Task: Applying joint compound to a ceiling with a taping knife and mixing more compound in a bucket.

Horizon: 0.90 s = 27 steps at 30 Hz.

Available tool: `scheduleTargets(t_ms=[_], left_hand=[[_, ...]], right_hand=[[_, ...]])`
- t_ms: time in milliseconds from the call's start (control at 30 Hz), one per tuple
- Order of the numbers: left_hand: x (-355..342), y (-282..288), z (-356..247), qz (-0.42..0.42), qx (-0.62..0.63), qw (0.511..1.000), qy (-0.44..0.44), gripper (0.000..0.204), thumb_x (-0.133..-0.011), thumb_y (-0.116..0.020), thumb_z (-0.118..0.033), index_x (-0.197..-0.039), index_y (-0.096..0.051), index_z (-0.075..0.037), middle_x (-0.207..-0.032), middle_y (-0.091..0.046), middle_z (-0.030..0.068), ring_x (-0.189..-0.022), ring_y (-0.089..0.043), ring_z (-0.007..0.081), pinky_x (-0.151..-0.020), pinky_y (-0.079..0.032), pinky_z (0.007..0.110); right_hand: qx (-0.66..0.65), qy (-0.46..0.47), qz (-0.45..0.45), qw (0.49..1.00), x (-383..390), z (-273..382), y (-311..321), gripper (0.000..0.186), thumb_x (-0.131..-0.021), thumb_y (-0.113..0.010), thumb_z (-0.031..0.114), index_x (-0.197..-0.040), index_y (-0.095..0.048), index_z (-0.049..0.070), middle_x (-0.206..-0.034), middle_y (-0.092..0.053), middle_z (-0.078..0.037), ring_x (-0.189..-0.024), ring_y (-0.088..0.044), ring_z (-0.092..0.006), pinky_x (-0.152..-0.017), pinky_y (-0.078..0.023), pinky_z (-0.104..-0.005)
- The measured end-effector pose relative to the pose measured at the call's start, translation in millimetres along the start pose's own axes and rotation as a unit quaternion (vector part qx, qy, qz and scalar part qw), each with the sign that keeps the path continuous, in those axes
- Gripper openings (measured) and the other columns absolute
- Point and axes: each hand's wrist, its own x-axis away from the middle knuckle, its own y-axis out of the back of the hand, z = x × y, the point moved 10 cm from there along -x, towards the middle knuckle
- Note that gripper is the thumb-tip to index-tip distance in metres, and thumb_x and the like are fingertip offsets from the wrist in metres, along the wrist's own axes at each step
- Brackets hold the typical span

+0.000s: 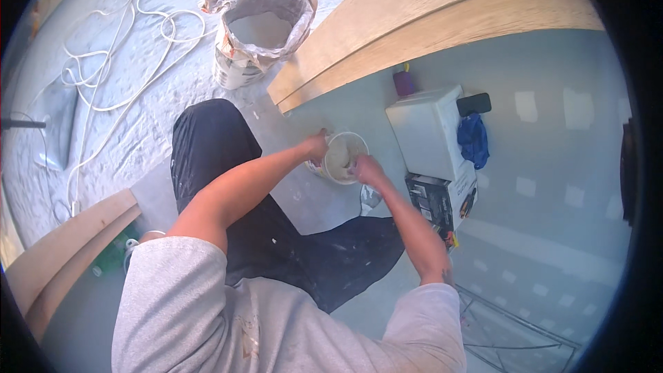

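Observation:
A small white bucket (350, 133) stands on the floor in front of my legs, with a pale, wet-looking mix (337, 157) inside. My left hand (316, 147) is closed on the bucket's left rim. On the other side, my right hand (369, 170) is closed at the right rim, its fingers over the opening. Whatever it grips is hidden by the fingers. A crumpled, whitish plastic piece (370, 199) lies just below the bucket, next to my right knee.
An open paper bag (238, 72) of pale powder stands far left of the bucket. White cord (124, 107) lies in loops on the covered floor. Wooden boards (442, 21) run along the upper right. A white box (421, 131), a black-and-white carton (431, 197) and a blue cloth (474, 140) sit at right.

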Motion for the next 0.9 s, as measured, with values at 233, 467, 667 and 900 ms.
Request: scheduleTargets(t_ms=[233,467,667,900], left_hand=[[53.9,59.4,-43.4,0.049,-0.030,0.998,-0.010,0.084,-0.072,-0.070,0.000,-0.142,-0.025,-0.009,-0.117,-0.061,0.0256,-0.103,-0.062,0.0415,-0.090,-0.053,0.042],[15.3,-6.1,-49.6,0.038,0.000,0.998,-0.054,0.084,-0.070,-0.067,0.006,-0.141,-0.025,-0.011,-0.119,-0.058,0.0278,-0.106,-0.060,0.0420,-0.079,-0.057,0.051],[-0.6,-37.2,-19.7,0.088,0.083,0.993,0.017,0.090,-0.059,-0.088,-0.025,-0.136,-0.041,-0.020,-0.113,-0.062,0.0187,-0.110,-0.059,0.0356,-0.088,-0.051,0.051],[-59.7,46.5,38.0,0.030,-0.032,0.971,-0.234,0.095,-0.050,-0.090,-0.030,-0.134,-0.047,-0.025,-0.111,-0.062,0.0170,-0.109,-0.057,0.0366,-0.093,-0.048,0.043]], right_hand=[[0.080,0.116,-0.161,0.977,-21.0,98.8,117.3,0.016,-0.083,-0.065,0.022,-0.092,-0.068,0.009,-0.085,-0.067,-0.022,-0.079,-0.067,-0.0366,-0.071,-0.053,-0.0468],[0.093,-0.052,-0.075,0.992,-16.3,-22.1,-27.8,0.028,-0.083,-0.064,0.025,-0.106,-0.066,0.008,-0.087,-0.067,-0.022,-0.083,-0.067,-0.0348,-0.075,-0.052,-0.0470],[-0.144,-0.010,-0.025,0.989,-22.0,-28.3,22.4,0.033,-0.077,-0.069,0.029,-0.098,-0.068,0.004,-0.093,-0.067,-0.022,-0.087,-0.065,-0.0398,-0.077,-0.052,-0.0471],[-0.024,0.158,-0.044,0.986,-85.7,50.9,23.5,0.032,-0.076,-0.072,0.028,-0.099,-0.068,0.006,-0.089,-0.068,-0.020,-0.084,-0.066,-0.0352,-0.074,-0.052,-0.0447]])
